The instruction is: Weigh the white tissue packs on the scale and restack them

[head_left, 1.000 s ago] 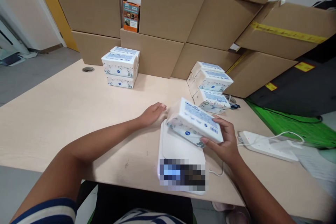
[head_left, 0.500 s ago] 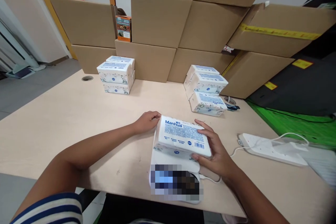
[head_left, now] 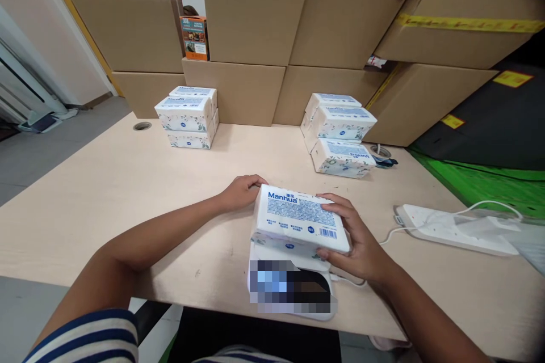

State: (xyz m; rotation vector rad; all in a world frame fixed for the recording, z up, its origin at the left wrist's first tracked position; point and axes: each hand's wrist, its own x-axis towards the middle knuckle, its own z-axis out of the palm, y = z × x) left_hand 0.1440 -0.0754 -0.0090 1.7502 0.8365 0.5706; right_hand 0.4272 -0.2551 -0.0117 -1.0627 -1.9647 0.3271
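Observation:
A white pack of tissues (head_left: pixel 298 215) with blue "Manhua" print lies on a white flat device (head_left: pixel 255 252) near the table's front edge. Its dark oval front panel is pixelated, and a white cable runs from its right side. My right hand (head_left: pixel 355 238) grips the pack's right end, thumb on the near side and fingers over the top and far edge. At the far left corner, my left hand (head_left: pixel 242 191) is closed against the pack; some of its fingertips are hidden behind it.
Stacked tissue packs stand at the back left (head_left: pixel 187 116) and back right (head_left: pixel 344 125) of the wooden table (head_left: pixel 106 198). Cardboard boxes (head_left: pixel 238 93) form a wall behind. A white power strip (head_left: pixel 455 229) with a cable lies at right, and a small orange box (head_left: pixel 195 39) sits among the cartons.
The camera view has tilted slightly downward. Both hands stay at the same ends of the tissue pack, which keeps its place on the white device.

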